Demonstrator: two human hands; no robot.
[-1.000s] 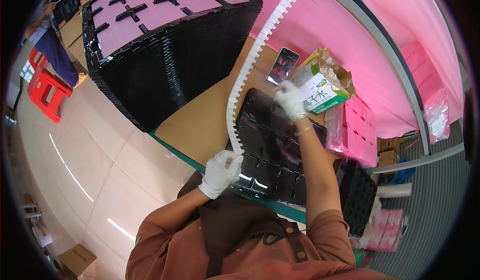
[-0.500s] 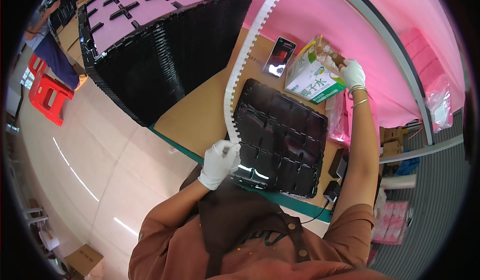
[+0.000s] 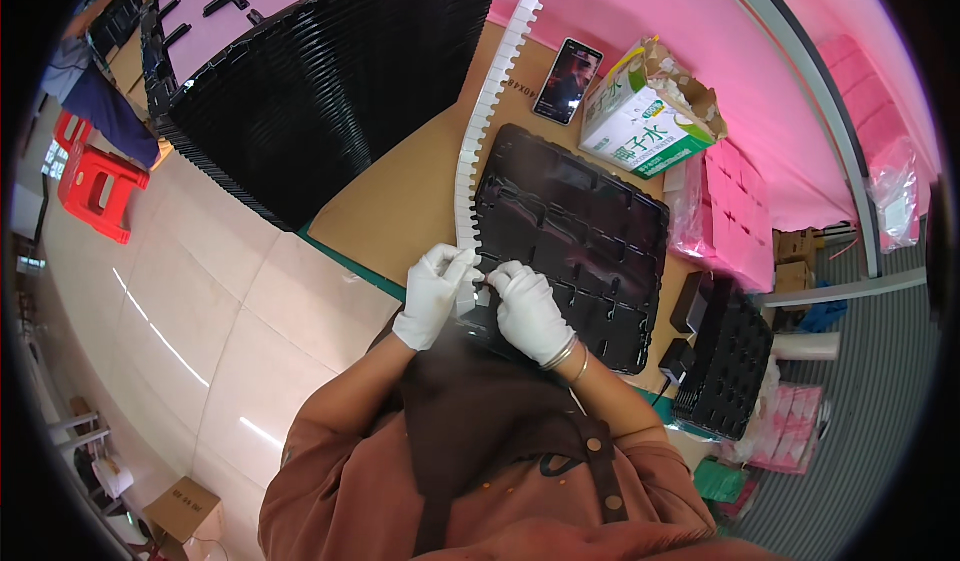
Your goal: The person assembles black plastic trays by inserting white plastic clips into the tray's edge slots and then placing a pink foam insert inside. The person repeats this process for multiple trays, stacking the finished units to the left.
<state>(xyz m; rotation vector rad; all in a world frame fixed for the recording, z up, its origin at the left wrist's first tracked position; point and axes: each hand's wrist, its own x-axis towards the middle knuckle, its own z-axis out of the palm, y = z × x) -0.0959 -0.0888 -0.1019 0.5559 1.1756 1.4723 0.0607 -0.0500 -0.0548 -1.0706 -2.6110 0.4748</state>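
Note:
My left hand, in a white glove, is closed on the near end of a long white notched strip. The strip runs in a curve from the far edge down along the left side of a black plastic tray. Close beside it, my gloved right hand is closed in a pinch over the tray's near left corner. Whatever lies between those fingertips is too small to make out. A short piece of the strip shows between the two hands. The tray lies flat on cardboard, with several shallow compartments.
A tall stack of black trays stands at the left. Behind the tray are a phone and an open carton. Pink packs, a black adapter and more black trays sit at the right. A red stool and a person are far left.
My right hand has come from the carton back to the near left corner of the tray, beside my left hand. My left hand still grips the strip. The view has shifted slightly.

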